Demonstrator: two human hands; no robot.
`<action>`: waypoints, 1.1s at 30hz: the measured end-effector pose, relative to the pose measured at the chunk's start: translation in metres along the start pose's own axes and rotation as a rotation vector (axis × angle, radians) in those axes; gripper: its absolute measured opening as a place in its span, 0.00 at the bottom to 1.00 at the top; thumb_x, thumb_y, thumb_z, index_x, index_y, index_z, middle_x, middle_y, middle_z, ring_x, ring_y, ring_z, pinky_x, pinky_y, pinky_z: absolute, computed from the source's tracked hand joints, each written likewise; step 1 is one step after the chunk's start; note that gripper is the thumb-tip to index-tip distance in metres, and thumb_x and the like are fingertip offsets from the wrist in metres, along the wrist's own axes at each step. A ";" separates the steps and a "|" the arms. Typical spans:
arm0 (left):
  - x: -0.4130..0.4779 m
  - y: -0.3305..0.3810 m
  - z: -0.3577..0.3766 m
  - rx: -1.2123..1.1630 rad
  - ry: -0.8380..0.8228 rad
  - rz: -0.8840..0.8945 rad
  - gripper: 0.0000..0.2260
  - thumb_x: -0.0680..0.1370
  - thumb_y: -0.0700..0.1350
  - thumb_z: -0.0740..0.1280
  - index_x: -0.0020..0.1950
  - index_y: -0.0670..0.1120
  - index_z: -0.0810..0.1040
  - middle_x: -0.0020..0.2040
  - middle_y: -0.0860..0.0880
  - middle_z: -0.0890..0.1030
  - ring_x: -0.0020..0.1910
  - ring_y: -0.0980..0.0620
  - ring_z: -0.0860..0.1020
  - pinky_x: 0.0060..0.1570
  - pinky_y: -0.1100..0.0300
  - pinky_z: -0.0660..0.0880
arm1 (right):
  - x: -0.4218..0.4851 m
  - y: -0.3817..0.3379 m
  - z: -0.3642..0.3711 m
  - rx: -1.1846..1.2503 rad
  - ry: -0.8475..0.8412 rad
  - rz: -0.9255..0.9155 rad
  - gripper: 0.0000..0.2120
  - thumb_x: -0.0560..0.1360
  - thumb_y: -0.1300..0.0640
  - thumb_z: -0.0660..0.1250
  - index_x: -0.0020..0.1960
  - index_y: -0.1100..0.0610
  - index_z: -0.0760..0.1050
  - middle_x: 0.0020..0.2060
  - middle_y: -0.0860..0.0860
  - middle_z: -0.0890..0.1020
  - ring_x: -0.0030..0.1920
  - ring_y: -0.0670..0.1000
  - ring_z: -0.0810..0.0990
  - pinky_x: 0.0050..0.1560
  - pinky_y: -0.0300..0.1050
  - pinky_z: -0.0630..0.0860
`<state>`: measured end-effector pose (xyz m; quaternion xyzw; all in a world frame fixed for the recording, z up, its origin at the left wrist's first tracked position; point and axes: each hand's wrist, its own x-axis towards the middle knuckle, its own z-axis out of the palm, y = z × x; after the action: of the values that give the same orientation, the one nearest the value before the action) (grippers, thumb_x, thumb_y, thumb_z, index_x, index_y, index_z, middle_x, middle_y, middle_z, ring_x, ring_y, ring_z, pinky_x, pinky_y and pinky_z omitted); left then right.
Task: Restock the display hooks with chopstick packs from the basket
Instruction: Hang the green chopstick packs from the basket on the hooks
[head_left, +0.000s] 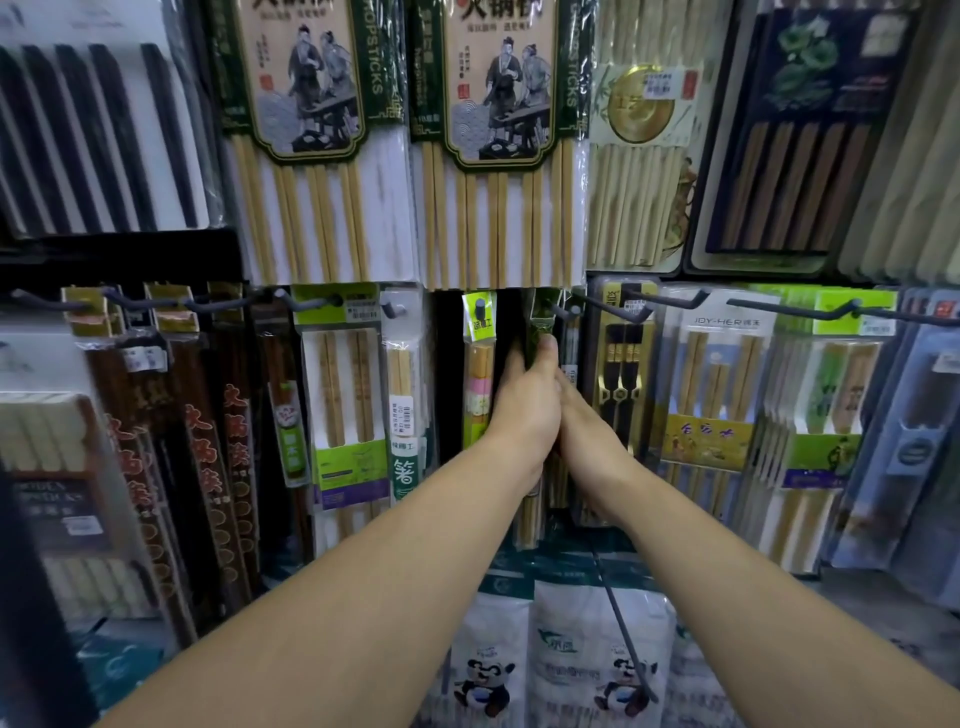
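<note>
Your left hand (524, 410) and right hand (582, 421) are pressed together side by side at the middle of the lower hook row, both closed around one narrow chopstick pack (540, 325); the left thumb lies up its front face, just below the green header card. The pack stands vertical: long axis up and down, header and hang hole at the top, bamboo stick tips showing below your left wrist near (530, 519). The header sits level with the display hook (563, 310), but glare and your fingers hide the hole, so you cannot tell whether it is threaded on or only held against the hook. Handling judgement: light, with the sticks stiff along their length but the film sleeve thin and slick and the card header easily bent or torn at the hole. Grip the stick bundle itself, high up near the header, as you are doing, and steer the hole with the thumb; do not pull on the card alone. Keep the pack plumb so it clears the yellow-green pack (478, 374) hanging just to its left. The basket is not in view.
</note>
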<state>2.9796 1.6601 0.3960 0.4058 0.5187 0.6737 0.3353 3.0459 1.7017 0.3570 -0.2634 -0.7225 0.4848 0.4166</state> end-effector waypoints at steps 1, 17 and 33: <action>0.002 0.001 -0.001 0.002 -0.005 0.007 0.24 0.86 0.56 0.57 0.80 0.48 0.63 0.77 0.45 0.69 0.76 0.43 0.68 0.70 0.51 0.65 | 0.000 -0.001 0.000 -0.003 -0.004 -0.001 0.22 0.78 0.29 0.52 0.72 0.22 0.56 0.64 0.23 0.63 0.71 0.34 0.58 0.71 0.40 0.57; -0.092 -0.011 -0.040 0.164 -0.233 -0.017 0.33 0.85 0.53 0.62 0.83 0.58 0.46 0.83 0.56 0.54 0.73 0.62 0.56 0.68 0.61 0.57 | -0.088 -0.002 -0.009 -0.167 0.193 0.034 0.13 0.84 0.48 0.60 0.67 0.47 0.74 0.59 0.41 0.81 0.60 0.42 0.79 0.59 0.42 0.77; -0.252 -0.222 -0.248 0.769 -0.148 -0.379 0.04 0.81 0.45 0.69 0.54 0.46 0.76 0.39 0.51 0.76 0.37 0.61 0.77 0.46 0.56 0.75 | -0.305 0.207 0.107 -0.520 -0.286 0.546 0.07 0.77 0.59 0.72 0.52 0.51 0.76 0.40 0.49 0.81 0.39 0.46 0.78 0.46 0.41 0.76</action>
<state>2.8768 1.3867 0.0977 0.4458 0.7719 0.3269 0.3138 3.1056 1.4919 0.0415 -0.4723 -0.7752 0.4103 0.0874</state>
